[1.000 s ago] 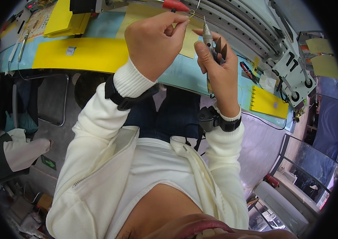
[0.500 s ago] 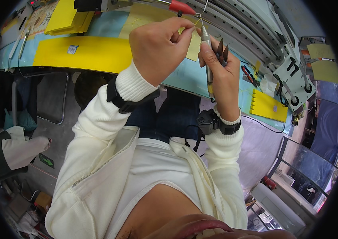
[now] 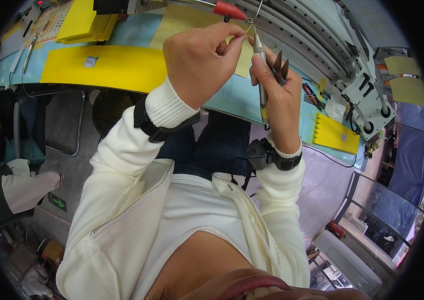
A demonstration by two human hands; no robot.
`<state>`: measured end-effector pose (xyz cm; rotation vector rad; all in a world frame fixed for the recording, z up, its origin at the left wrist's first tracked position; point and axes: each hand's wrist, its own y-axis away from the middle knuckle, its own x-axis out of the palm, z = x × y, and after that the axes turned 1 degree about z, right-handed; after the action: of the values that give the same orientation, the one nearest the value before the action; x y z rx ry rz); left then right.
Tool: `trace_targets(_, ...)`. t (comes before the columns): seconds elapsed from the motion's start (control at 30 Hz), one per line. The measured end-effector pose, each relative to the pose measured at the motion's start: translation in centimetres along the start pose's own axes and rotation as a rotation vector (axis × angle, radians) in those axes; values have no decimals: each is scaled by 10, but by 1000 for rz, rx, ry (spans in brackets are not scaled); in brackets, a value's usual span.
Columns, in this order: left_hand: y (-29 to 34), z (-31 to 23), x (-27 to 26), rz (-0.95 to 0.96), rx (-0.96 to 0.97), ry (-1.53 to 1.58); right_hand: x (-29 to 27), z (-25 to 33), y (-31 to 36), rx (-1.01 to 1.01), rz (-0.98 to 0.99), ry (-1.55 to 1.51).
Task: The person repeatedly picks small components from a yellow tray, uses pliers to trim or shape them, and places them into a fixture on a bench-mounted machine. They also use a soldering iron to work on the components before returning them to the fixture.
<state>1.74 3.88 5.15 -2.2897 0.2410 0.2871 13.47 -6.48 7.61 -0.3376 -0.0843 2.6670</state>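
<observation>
My left hand is closed, thumb and forefinger pinched on a thin yellow strand that runs up to a small metal hook. Beside it, my right hand grips a silver pen-shaped tool held nearly upright. The tool's thin tip points up, close to the hook and the strand. Two dark pointed blades, like those of thread snips, stick up from between the right fingers. Their handles are hidden in the palm. A red cone-shaped piece sits just above my left fingertips.
Metal rails of a machine cross the far side, ending in a white end plate. Long yellow sheet, stacked yellow sheets, a small notched yellow piece and red-handled pliers lie on the light-blue table. Another person is at left.
Both hands keep nearly the same place and grip. The pen-shaped tool's tip shifts very slightly. At the far left, the other person's arm has moved further into view.
</observation>
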Motion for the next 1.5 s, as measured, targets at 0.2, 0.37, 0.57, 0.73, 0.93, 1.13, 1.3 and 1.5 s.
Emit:
trace_targets(0.2, -2, 0, -4, 33, -72, -28, -2, 3, -1, -18, 22, 9)
trace_targets(0.37, -9, -8, -12, 86, -77, -33, -7, 10, -2, -46, 13, 13)
trace_targets(0.57, -45, -26, -33, 27, -39, -125, -26, 30, -25, -280, -112, 6)
trace_targets(0.73, -96, -22, -22, 33, 204, -463, -26, 39, -71, -414, -277, 167)
trace_targets(0.93, -100, -13, -5, 112, -169, 122, -23, 34, -91, -320, -252, 51)
trace_targets(1.13, -101, -18, -47, 507, -776, 1029, -16, 24, -102, -243, -246, -264)
trace_targets(1.3, -84, -9, -1, 302, -258, 390, -5, 21, -104, -290, -175, -468)
trace_targets(1.5, -77, -1, 13, 299, -61, 327, 1, 22, -104, -153, -113, -424)
